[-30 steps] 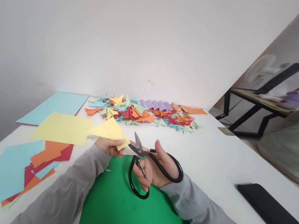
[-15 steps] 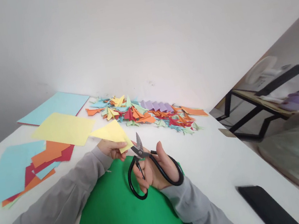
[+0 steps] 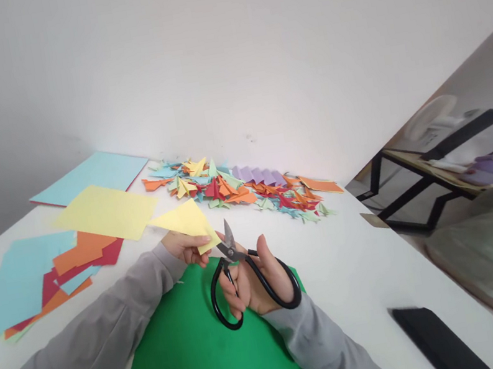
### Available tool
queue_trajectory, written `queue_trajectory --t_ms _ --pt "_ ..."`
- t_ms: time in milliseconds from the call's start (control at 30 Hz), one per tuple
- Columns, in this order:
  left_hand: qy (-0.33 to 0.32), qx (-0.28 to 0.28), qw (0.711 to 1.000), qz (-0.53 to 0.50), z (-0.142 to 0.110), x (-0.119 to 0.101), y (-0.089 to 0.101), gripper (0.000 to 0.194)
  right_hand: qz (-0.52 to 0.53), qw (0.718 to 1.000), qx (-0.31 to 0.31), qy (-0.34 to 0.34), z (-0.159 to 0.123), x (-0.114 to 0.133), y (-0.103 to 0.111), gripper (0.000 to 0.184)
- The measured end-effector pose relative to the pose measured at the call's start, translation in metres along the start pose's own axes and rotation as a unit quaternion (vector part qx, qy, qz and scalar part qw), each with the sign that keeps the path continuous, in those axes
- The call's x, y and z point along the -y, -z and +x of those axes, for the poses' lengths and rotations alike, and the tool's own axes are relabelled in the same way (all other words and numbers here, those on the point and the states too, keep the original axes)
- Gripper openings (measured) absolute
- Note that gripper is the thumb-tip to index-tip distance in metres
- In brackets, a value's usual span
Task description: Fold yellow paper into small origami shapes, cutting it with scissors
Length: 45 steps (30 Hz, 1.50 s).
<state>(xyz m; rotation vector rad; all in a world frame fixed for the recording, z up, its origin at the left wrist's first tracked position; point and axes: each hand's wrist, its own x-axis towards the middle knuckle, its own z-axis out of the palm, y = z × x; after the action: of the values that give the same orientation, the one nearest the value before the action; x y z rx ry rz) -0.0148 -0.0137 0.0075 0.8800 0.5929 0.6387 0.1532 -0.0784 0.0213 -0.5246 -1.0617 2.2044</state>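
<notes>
Paper (image 3: 186,217) partly hides the left hand (image 3: 183,245) pinching it.

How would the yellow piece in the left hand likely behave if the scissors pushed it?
The yellow piece looks paper-thin, so it is probably very light. Its free corner extends past the left hand without obvious sag, suggesting slight stiffness. Pinched only near one end, it would likely bend or pivot if the scissors pushed it.
</notes>
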Motion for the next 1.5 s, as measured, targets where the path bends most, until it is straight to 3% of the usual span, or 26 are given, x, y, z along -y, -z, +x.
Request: queue_trajectory --t_ms 200,567,833,1033,1267,1500 --pt "-0.014 -0.022 1.0 -0.009 -0.0015 -0.0024 0.0021 0.026 0.02 1.0 -0.017 0.008 -0.0017 0.0043 -0.0018 0.071" --pt "-0.006 0.002 1.0 0.015 -0.0002 0.0053 -0.0041 0.045 0.005 1.0 0.006 -0.007 -0.0004 -0.0002 0.0021 0.069" --pt "-0.044 -0.009 0.999 0.003 -0.0021 0.0025 -0.002 0.04 0.023 0.999 0.02 -0.009 -0.0003 0.0018 0.0015 0.069" --pt "-0.051 -0.034 0.998 0.008 -0.0007 0.004 -0.0006 0.031 0.005 1.0 -0.002 -0.003 -0.0008 0.0012 0.0018 0.066" --pt "-0.035 -0.014 0.999 0.0 0.0005 0.003 -0.0003 0.029 0.018 1.0 0.007 0.001 0.0008 0.001 0.0023 0.072" --pt "-0.047 -0.05 0.998 -0.002 -0.0007 -0.0011 0.0011 0.021 -0.005 1.0 -0.015 -0.001 -0.0007 0.007 0.0023 0.075"
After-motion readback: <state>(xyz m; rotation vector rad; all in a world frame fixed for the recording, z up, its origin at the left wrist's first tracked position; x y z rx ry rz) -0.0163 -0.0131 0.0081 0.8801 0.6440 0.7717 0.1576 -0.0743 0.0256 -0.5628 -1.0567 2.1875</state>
